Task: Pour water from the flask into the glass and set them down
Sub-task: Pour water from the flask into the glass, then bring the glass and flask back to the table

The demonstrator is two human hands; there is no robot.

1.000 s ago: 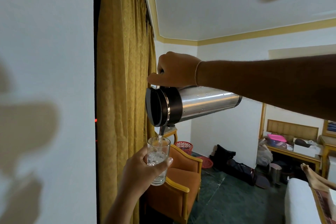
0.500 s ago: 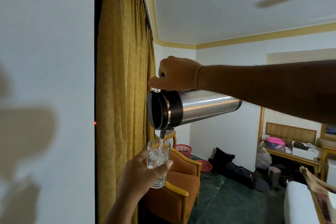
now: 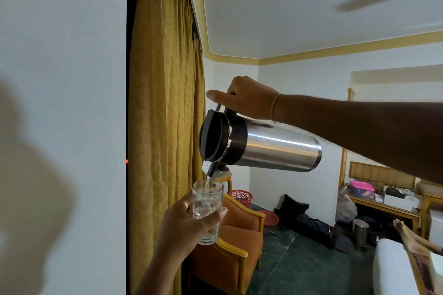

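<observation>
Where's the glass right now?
The glass is low and centre-left, held in the left hand just under the flask spout, beside the curtain.

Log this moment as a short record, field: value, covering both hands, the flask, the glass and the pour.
left hand: wrapped around the glass, holding it upright in the air
right hand: gripping the flask's handle from above
flask: steel body, black lid, tipped nearly horizontal, spout down
glass: clear, directly under the spout, partly filled
pour: thin stream of water running into the glass
set down: not yet, both held in the air
behind: orange armchair, yellow curtain
</observation>
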